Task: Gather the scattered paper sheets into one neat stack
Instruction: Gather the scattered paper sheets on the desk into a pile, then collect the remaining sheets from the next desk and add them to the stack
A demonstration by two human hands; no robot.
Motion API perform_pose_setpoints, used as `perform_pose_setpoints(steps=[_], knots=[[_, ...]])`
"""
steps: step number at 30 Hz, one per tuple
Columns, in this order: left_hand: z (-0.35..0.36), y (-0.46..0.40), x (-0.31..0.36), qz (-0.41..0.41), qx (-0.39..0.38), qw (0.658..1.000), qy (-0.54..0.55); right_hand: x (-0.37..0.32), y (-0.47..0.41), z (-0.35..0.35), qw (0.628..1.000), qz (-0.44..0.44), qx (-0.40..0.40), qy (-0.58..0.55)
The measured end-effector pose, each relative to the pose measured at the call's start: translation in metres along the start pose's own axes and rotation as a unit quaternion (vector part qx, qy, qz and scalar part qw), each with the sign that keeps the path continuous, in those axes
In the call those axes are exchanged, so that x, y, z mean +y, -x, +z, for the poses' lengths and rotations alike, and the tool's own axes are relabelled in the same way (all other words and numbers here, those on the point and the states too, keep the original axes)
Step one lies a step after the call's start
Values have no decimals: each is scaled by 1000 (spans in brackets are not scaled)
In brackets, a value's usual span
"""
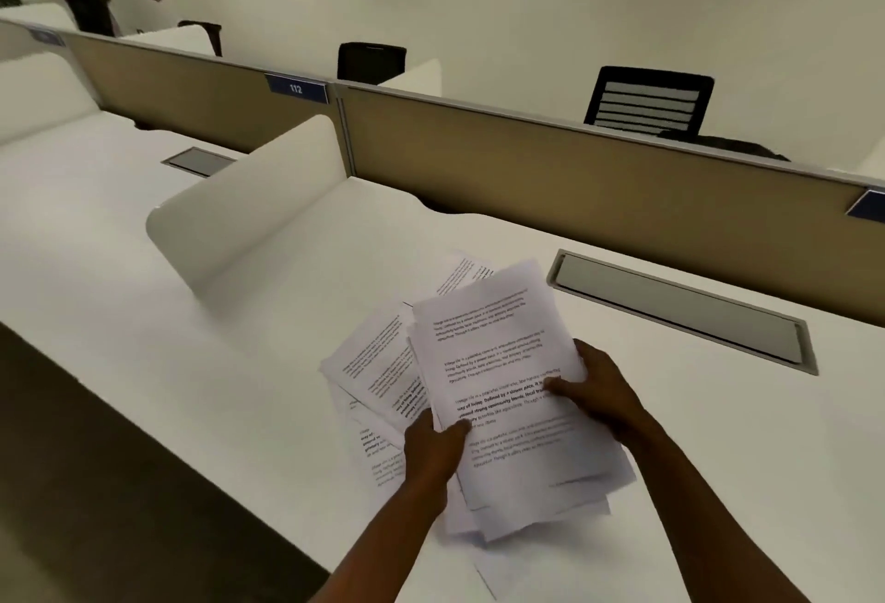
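A loose bundle of printed paper sheets (507, 363) is held just above the white desk (239, 363), its edges uneven. My left hand (433, 451) grips the bundle's left edge, thumb on top. My right hand (598, 391) grips the right edge, thumb pressed on the top sheet. More printed sheets (378, 363) lie fanned on the desk to the left, partly under the bundle. One sheet (462, 272) pokes out behind the bundle, and another sheet (488, 574) shows near the desk's front edge.
A curved white side divider (249, 214) rises left of the papers. A grey cable flap (680, 310) is set into the desk on the right. A tan partition (574, 161) closes the back, with black chairs (649, 102) beyond. The desk's front edge drops to dark floor (119, 482).
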State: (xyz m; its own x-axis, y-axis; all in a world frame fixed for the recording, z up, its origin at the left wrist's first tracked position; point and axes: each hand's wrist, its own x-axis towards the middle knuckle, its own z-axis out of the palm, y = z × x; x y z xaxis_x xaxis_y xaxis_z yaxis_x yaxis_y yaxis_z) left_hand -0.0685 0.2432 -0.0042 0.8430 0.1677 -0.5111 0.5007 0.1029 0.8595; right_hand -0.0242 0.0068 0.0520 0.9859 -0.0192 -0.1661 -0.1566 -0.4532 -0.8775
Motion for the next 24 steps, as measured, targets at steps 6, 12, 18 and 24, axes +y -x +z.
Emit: perform_pose_setpoints(steps=[6, 12, 18, 24], knots=[[-22, -16, 12, -57, 61, 996, 39, -46, -75, 59, 985, -28, -61, 159], [-35, -29, 26, -81, 91, 990, 73, -59, -117, 113, 960, -49, -106, 255], [-46, -41, 39, -79, 131, 985, 86, -51, -127, 150, 955, -47, -112, 270], [-72, -51, 41, -87, 164, 973, 137, -53, -130, 178, 951, -72, -97, 285]])
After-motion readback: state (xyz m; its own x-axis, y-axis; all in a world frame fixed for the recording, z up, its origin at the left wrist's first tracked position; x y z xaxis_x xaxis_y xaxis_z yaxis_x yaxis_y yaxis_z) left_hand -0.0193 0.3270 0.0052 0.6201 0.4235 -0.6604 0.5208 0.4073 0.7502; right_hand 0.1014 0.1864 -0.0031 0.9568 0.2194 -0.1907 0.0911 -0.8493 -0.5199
